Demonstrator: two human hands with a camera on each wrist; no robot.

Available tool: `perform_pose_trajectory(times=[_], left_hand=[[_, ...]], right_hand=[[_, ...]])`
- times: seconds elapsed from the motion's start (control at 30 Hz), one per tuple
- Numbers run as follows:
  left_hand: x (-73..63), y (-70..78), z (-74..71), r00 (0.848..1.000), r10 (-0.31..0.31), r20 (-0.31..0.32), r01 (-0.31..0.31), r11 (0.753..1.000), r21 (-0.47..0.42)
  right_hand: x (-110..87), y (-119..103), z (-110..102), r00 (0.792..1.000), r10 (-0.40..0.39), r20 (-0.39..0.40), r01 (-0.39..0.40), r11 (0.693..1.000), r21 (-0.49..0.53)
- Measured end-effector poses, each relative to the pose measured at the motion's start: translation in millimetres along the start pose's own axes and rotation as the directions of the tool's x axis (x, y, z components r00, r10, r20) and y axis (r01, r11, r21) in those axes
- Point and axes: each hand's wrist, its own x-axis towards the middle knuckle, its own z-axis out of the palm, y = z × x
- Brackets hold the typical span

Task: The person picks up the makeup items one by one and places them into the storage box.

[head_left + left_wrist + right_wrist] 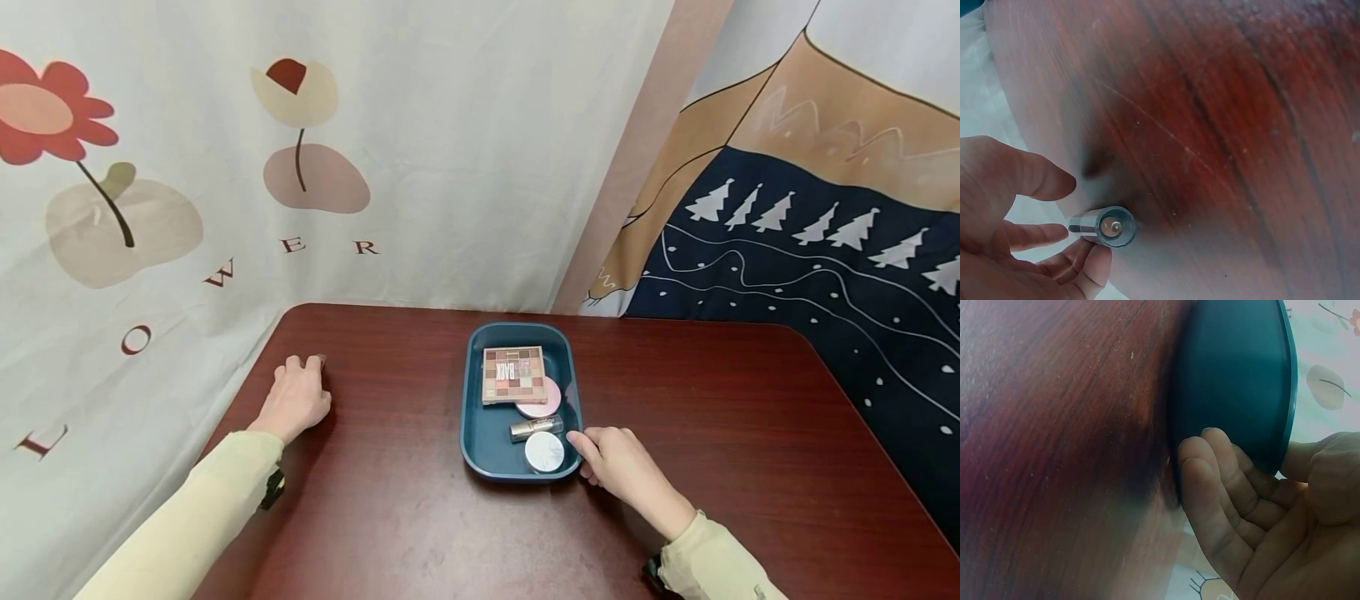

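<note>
In the left wrist view, a small lipstick-like tube (1116, 226), silvery with a clear round end, is at the fingertips of my left hand (296, 397). The thumb stands apart from the tube, and the other fingers are loosely bent beside it. My right hand (618, 462) grips the near right side of a dark blue tray (480, 460), thumb at the rim and fingers against the outer wall (1235, 381). Inside the tray lie an eyeshadow palette (513, 375), a pink round compact (551, 398) partly under it, a lipstick tube (534, 429) and a white round compact (544, 452).
The tray rests on a reddish-brown wooden table (390, 417) with rounded far corners. A pale curtain with flowers (450, 150) hangs behind and to the left. A dark blue cloth with white trees (787, 275) hangs at the right.
</note>
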Motion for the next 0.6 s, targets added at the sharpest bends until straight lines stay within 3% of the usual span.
perform_pose_trajectory(times=[0.6], left_hand=[[2.9,-4.5,-1.3,1.0,0.012,0.013,-0.012,1.0,-0.016]], right_hand=[[-0.2,0.6,-0.2,1.0,-0.004,-0.001,0.004,1.0,0.019]])
